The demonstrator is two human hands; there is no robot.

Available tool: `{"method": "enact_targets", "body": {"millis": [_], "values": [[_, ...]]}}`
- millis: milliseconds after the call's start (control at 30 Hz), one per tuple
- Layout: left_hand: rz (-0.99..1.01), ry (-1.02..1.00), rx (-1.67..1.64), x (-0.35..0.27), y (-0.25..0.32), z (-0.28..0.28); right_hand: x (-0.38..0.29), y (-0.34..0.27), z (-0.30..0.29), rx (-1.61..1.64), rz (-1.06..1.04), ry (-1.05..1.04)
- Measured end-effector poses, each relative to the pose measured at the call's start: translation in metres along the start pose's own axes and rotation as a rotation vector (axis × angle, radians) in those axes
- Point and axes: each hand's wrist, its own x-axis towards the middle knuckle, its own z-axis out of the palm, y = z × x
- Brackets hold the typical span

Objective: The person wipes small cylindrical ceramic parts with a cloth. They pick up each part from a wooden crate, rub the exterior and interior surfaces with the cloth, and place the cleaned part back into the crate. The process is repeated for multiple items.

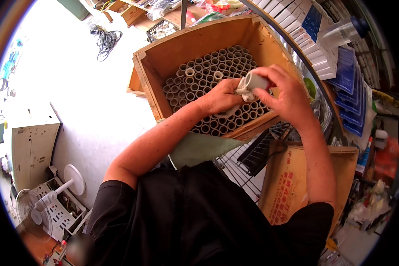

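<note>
Over a deep wooden box, my right hand point(282, 89) grips a short grey cylindrical sleeve point(255, 80) by its side, with its open end facing left. My left hand point(224, 94) holds a crumpled whitish cloth point(244, 91) against the sleeve's left end. Below both hands, many similar grey sleeves point(207, 64) stand upright in close rows inside the wooden box point(186, 43). Two of them look paler than the others. A pale curved thing lies under my left hand, partly hidden by it. My forearms cover part of the rows.
A wire rack point(234, 166) and a wooden panel with red writing point(286, 186) are near my right arm. Small white boxes point(306, 40), blue packets point(350, 96) and a clear bottle point(340, 33) line the right. A coiled cable point(105, 40) and a white fan point(35, 216) are on the left.
</note>
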Motion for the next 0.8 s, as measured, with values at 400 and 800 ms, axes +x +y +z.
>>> {"method": "enact_targets", "body": {"millis": [400,800], "values": [[-0.063,-0.033,-0.033,0.0,0.003,-0.002,0.003,0.02,0.0,0.627,0.329,-0.123],[-0.178,-0.004,-0.201,0.002,0.01,-0.003,0.001,0.025,-0.002,0.65,0.316,-0.2]]}}
